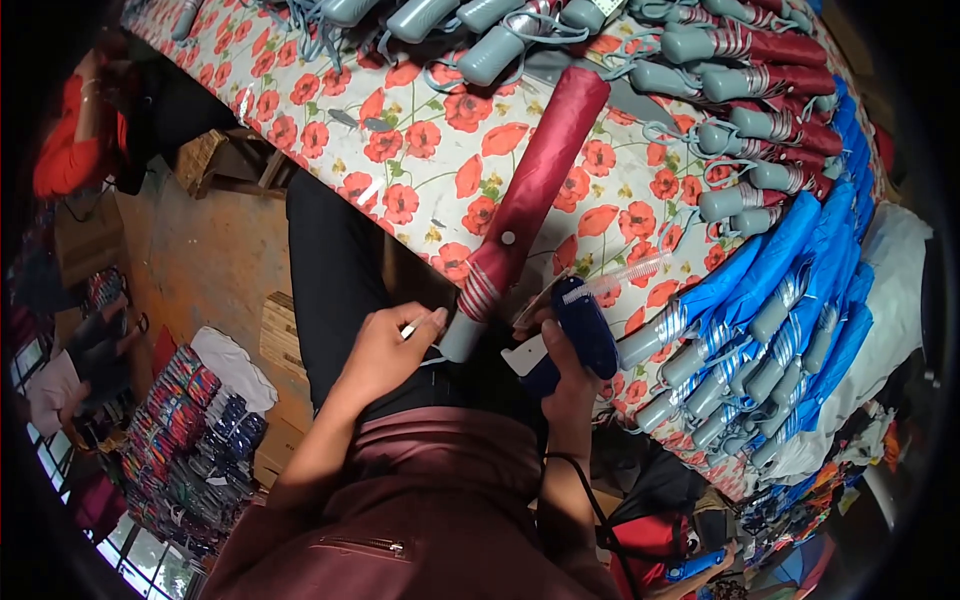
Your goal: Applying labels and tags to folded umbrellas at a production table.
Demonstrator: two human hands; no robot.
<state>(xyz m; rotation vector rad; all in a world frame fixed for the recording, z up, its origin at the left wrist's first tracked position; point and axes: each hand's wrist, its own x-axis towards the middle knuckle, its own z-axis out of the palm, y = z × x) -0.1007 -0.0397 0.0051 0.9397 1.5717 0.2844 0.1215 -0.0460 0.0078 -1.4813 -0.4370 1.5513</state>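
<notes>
A folded maroon umbrella (540, 165) lies slantwise over the table edge, its grey handle (460, 338) pointing toward my lap. Beside that handle, my left hand (388, 348) is closed, with a small white piece (410, 329) showing between its fingers; what exactly it is I cannot make out. The handle's cord loops toward this hand. My right hand (568, 372) grips a dark blue and white tagging gun (585, 325) just right of the handle. A strip of clear plastic fasteners (630, 272) sticks out from the gun over the cloth.
A table with a poppy-patterned cloth (400, 150) fills the upper middle. Grey-handled maroon umbrellas (770, 48) and blue umbrellas (800, 260) are piled along the right, more handles (490, 55) at the far edge. Wooden stool (205, 160), bundled umbrellas (170, 430) and other people (75, 150) are left.
</notes>
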